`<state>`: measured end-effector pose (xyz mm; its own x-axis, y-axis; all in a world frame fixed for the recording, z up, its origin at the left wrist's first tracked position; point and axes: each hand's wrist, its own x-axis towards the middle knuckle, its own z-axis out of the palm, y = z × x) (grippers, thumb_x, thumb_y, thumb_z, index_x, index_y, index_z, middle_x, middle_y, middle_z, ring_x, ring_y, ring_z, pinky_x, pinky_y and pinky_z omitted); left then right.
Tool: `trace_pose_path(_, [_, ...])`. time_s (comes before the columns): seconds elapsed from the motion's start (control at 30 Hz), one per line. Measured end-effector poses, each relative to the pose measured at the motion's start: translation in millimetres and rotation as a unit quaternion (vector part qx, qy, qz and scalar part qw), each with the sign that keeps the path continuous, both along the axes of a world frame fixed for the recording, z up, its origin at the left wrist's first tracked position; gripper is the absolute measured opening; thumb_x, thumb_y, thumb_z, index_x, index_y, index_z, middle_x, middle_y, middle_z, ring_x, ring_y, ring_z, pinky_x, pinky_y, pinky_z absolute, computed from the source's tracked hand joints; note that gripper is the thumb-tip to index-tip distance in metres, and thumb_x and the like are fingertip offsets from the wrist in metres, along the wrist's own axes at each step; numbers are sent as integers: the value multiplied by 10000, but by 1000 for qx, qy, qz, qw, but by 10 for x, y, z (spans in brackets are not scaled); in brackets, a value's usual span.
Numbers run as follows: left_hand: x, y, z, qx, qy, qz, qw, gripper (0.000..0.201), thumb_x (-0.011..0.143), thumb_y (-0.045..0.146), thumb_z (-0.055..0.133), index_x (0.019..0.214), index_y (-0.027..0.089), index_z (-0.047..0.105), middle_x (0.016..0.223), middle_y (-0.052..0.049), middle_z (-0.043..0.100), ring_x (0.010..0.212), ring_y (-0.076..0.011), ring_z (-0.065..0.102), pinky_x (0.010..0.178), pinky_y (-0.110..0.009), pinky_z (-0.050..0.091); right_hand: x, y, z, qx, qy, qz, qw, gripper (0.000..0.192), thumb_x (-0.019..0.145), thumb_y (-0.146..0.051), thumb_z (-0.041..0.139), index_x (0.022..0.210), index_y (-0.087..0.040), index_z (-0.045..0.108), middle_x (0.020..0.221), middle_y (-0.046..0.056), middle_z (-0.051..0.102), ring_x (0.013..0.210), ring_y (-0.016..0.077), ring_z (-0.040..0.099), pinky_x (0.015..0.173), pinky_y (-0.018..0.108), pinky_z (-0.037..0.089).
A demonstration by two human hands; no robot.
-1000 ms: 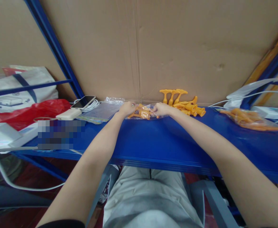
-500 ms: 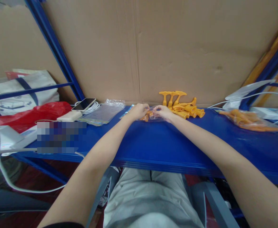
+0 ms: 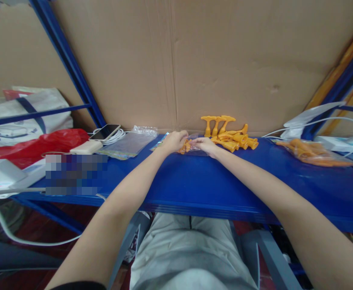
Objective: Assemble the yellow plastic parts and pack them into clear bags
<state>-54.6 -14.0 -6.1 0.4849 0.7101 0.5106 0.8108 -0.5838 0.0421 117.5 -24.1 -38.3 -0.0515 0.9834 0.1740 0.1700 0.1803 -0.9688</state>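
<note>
At the back of the blue shelf [image 3: 212,181], my left hand [image 3: 172,141] and my right hand [image 3: 203,144] meet on a small clear bag of orange plastic parts [image 3: 187,145]. Both hands pinch the bag between their fingertips, close together. A loose pile of orange T-handled plastic parts [image 3: 229,135] lies just right of my right hand, against the cardboard wall. Much of the bag is hidden by my fingers.
A stack of empty clear bags [image 3: 131,141] lies left of my hands, then a phone [image 3: 105,131] with white cable and a white power bank [image 3: 86,147]. A red bag [image 3: 34,146] sits far left. Filled bags of orange parts [image 3: 313,153] lie at right. Cardboard [image 3: 176,60] backs the shelf.
My hands have drawn closer together on the bag, bunching it up; the left hand moved right. The bag now looks smaller between my fingers.
</note>
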Motion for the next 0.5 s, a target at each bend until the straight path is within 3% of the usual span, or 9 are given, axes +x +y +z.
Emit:
trace_pose_path(0.1, [3,-17,7,6,17,7,1000,263,965,247,474,1098,174,688,876,-78,748,812,-206,699,698,-264,471,49,-23,107,10,-91,18,996,135,780,-79,662,731,-170,749,753,29,754,766,160,705,817,299,570])
trace_pose_path(0.17, [6,-27,14,4,25,11,1000,272,968,253,462,1095,168,687,875,-89,748,819,-221,701,689,-273,469,124,-51,241,29,-226,28,973,150,790,-84,645,749,-166,764,752,46,756,761,185,711,789,305,570])
trace_pose_path(0.23, [9,-36,23,1,31,13,999,269,965,256,461,1089,173,685,870,-89,748,820,-226,703,682,-272,466,235,-95,399,60,-397,13,916,192,808,-80,605,773,-158,777,802,81,767,806,223,720,808,324,556])
trace_pose_path(0.3, [13,-43,32,-1,35,12,999,263,959,259,466,1085,183,684,866,-79,750,821,-218,704,682,-263,465,371,-155,532,99,-520,-59,847,217,828,-107,584,862,-162,791,926,113,775,937,263,715,868,345,529])
trace_pose_path(0.4, [22,-51,39,0,43,14,999,269,958,251,459,1086,182,685,894,-80,755,842,-211,707,692,-259,469,595,-260,608,68,-612,-135,776,267,870,-195,564,1019,-147,780,1060,163,754,1046,300,691,861,355,522])
trace_pose_path(0.5, [34,-59,39,-5,52,22,998,278,956,234,453,1101,178,683,950,-95,758,869,-222,710,699,-268,471,801,-354,542,34,-671,-151,725,336,914,-299,527,1090,-127,756,1134,202,725,1093,333,669,880,402,509])
